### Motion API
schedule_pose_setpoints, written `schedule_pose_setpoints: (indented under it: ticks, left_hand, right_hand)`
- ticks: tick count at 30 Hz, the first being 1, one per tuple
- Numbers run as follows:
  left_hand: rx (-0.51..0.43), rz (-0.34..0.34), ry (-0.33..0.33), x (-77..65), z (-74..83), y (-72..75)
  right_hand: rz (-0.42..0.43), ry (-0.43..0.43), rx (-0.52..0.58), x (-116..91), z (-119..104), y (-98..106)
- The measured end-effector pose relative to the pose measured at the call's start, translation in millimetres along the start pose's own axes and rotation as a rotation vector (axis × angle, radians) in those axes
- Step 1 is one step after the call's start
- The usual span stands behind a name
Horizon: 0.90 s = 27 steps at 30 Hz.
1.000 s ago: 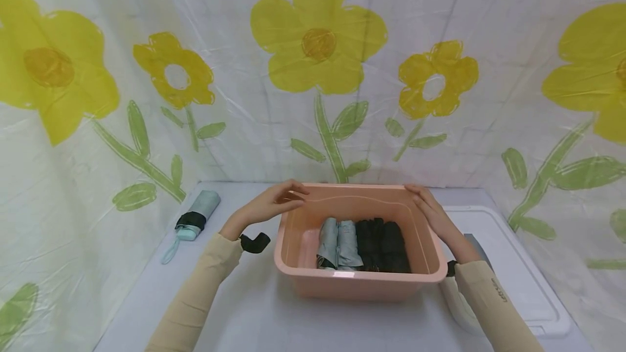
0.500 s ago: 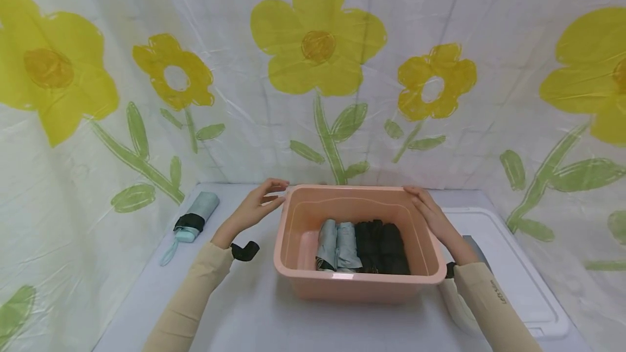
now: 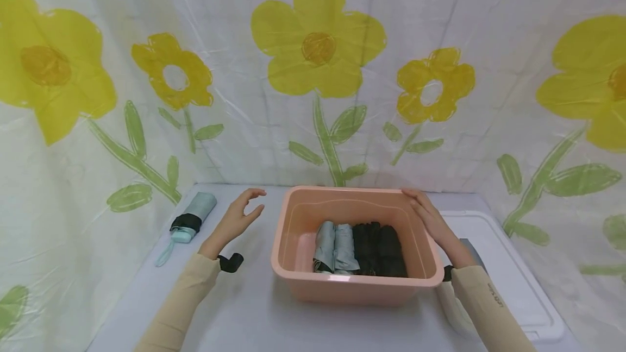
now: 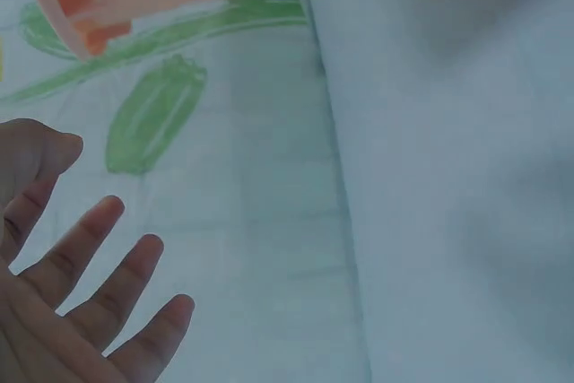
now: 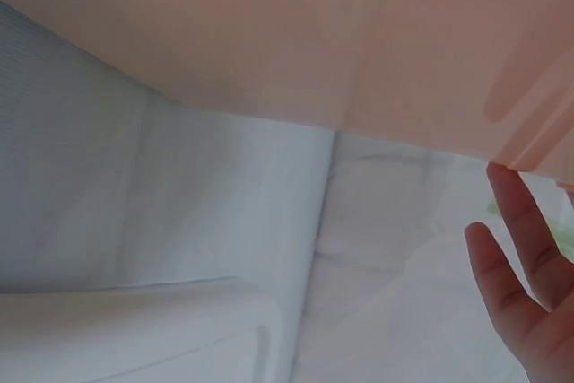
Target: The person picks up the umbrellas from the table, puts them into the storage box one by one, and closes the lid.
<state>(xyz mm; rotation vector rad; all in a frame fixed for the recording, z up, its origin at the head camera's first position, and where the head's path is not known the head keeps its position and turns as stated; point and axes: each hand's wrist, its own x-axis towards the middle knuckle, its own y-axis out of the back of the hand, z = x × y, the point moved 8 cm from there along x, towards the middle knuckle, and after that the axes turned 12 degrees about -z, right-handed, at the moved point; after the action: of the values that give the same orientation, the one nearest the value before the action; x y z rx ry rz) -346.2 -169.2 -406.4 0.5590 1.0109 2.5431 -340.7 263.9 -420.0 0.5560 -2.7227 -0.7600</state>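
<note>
A pink plastic bin [image 3: 357,290] stands in the middle of the table. Inside it, two folded light-blue umbrellas [image 3: 346,247] lie beside black folded ones [image 3: 391,251]. My left hand [image 3: 231,224] is held in the air left of the bin, fingers spread and holding nothing; the left wrist view shows its fingers [image 4: 117,302] apart from the bin's edge. Another folded light-blue umbrella [image 3: 201,208], with a black band and a wrist loop, lies left of that hand. My right hand [image 3: 432,224] rests along the bin's right rim near the back corner, fingers fairly straight.
A white lid [image 3: 523,281] lies on the table to the right, partly behind the right forearm. On it is a grey-blue object [image 3: 473,251], mostly hidden. A pale rounded object [image 3: 455,308] shows under the right sleeve. A flowered curtain [image 3: 274,134] hangs behind the table.
My left hand has left the bin's left rim and moved left and slightly down, towards the lone umbrella. The right hand stays on the bin's rim.
</note>
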Motion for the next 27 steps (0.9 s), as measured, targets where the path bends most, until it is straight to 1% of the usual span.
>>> schedule_pose_setpoints:
  ticks: [5, 8, 11, 14, 17, 20, 23, 27]
  left_hand:
    - [0.074, 0.02, 0.043, -9.5, -18.4, 2.3]
    - [0.091, 0.026, 0.063, -14.7, -29.4, 4.4]
    - [0.104, 0.031, 0.069, -19.1, -38.3, 6.8]
    - [0.138, 0.026, 0.075, -23.3, -45.9, 10.2]
    - [0.194, 0.016, 0.082, -26.6, -54.1, 13.1]
    - [0.245, 0.001, 0.098, -29.7, -64.4, 15.4]
    - [0.293, 0.0, 0.123, -34.0, -76.1, 19.5]
    - [0.347, -0.003, 0.172, -40.6, -91.9, 26.6]
  right_hand:
    - [-0.009, -0.027, 0.002, 0, 3, -1]
    - [-0.01, -0.027, -0.004, 0, 3, -1]
    - [-0.008, -0.025, -0.007, 0, 2, -1]
    - [-0.006, -0.023, -0.004, 0, 2, -1]
    - [-0.007, -0.024, -0.01, 0, 2, -1]
    - [-0.002, -0.025, -0.037, -2, 1, 0]
    - [-0.002, -0.016, -0.05, -3, -1, 1]
    - [-0.003, 0.011, -0.048, -2, -3, 0]
